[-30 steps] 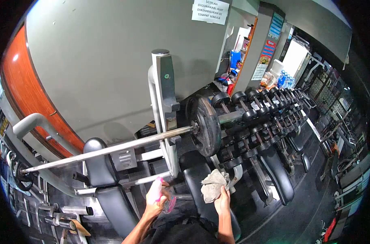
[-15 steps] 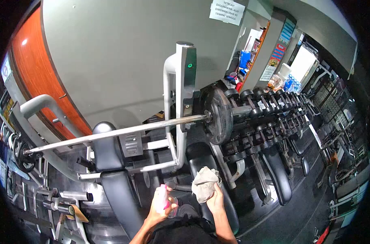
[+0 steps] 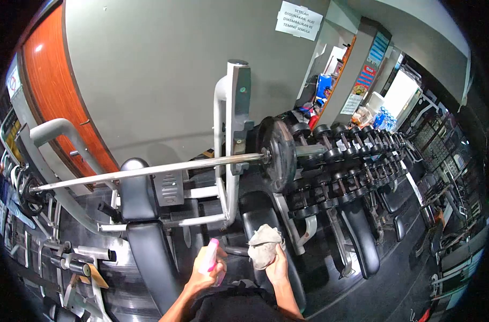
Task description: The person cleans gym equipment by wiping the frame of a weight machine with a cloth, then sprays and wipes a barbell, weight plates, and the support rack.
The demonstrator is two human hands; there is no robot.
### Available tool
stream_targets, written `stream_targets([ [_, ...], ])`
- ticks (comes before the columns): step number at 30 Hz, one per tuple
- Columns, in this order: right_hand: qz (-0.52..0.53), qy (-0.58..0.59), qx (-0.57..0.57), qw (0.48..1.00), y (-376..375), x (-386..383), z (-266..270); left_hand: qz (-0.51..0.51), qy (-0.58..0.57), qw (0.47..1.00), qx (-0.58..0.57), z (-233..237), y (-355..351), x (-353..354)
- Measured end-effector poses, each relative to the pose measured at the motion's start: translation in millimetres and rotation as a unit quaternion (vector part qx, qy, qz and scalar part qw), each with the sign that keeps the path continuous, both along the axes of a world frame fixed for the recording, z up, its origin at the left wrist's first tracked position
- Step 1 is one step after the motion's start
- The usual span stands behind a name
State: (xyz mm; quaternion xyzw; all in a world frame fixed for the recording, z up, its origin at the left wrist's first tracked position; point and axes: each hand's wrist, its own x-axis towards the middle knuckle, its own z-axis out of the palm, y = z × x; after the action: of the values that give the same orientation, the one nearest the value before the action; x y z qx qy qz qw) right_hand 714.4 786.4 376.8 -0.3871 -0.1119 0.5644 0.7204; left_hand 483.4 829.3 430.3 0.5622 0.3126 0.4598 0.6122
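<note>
My left hand (image 3: 204,272) is wrapped round a spray bottle (image 3: 209,256) with a pink top, held low in front of my body. My right hand (image 3: 279,268) grips a crumpled, off-white cloth (image 3: 265,247) from its right side. The cloth is bunched up and hangs over a black padded bench. Beyond both hands, a barbell (image 3: 164,168) lies across the grey bench press frame (image 3: 235,118). One black weight plate (image 3: 276,155) is on the bar's right end. Neither hand touches the bar.
A black padded bench (image 3: 153,257) stands under the barbell on the left. Behind the plate, a rack of dumbbells (image 3: 336,185) runs to the right, with another bench (image 3: 357,241) before it. An orange-brown door (image 3: 54,80) is at the left wall.
The spray bottle in my left hand has tilted and risen slightly. My right hand and the cloth have shifted a little left. The whole view has turned slightly.
</note>
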Motion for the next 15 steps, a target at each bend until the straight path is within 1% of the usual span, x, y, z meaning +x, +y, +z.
stream_targets([
  [2, 0.001, 0.001, 0.022, 1.000, 7.1, 14.2, 4.0, 0.057, 0.011, 0.998, 0.020, 10.5, 3.7, 20.6],
  [3, -0.002, -0.004, 0.001, 1.000, 8.3, 23.4, 3.0, 0.060, 0.009, 0.998, 0.021, 6.9, 7.3, 28.5],
  [5, 0.002, 0.000, 0.004, 1.000, 10.8, 38.8, 3.5, 0.117, 0.133, 0.980, 0.085, -0.9, 14.1, 41.2],
  [6, 0.003, 0.004, 0.007, 1.000, 12.1, 45.7, 3.6, 0.120, 0.136, 0.980, 0.085, -1.9, 14.7, 46.5],
  [8, 0.019, -0.007, 0.022, 1.000, 14.3, 58.7, 1.5, 0.102, 0.131, 0.986, 0.016, 11.2, 18.8, 59.2],
  [9, 0.016, 0.000, 0.009, 1.000, 13.4, 63.5, -0.5, 0.120, 0.115, 0.984, 0.065, 19.4, 20.6, 66.4],
  [11, 0.013, 0.007, -0.006, 1.000, 12.5, 70.4, -2.5, 0.124, 0.125, 0.982, 0.065, 19.9, 28.1, 76.5],
  [12, -0.001, 0.029, -0.012, 0.999, 13.2, 72.6, -2.2, 0.127, 0.134, 0.980, 0.067, 19.8, 33.5, 81.8],
  [13, -0.016, 0.050, -0.017, 0.998, 15.4, 75.1, -1.7, 0.123, 0.137, 0.983, 0.023, 20.5, 40.1, 87.7],
  [14, -0.015, 0.051, -0.017, 0.998, 18.0, 77.3, -1.0, 0.124, 0.138, 0.982, 0.024, 19.2, 47.5, 93.6],
  [15, -0.011, 0.013, -0.007, 1.000, 20.4, 78.7, -0.4, 0.125, 0.117, 0.985, 0.012, 15.6, 56.2, 99.5],
])
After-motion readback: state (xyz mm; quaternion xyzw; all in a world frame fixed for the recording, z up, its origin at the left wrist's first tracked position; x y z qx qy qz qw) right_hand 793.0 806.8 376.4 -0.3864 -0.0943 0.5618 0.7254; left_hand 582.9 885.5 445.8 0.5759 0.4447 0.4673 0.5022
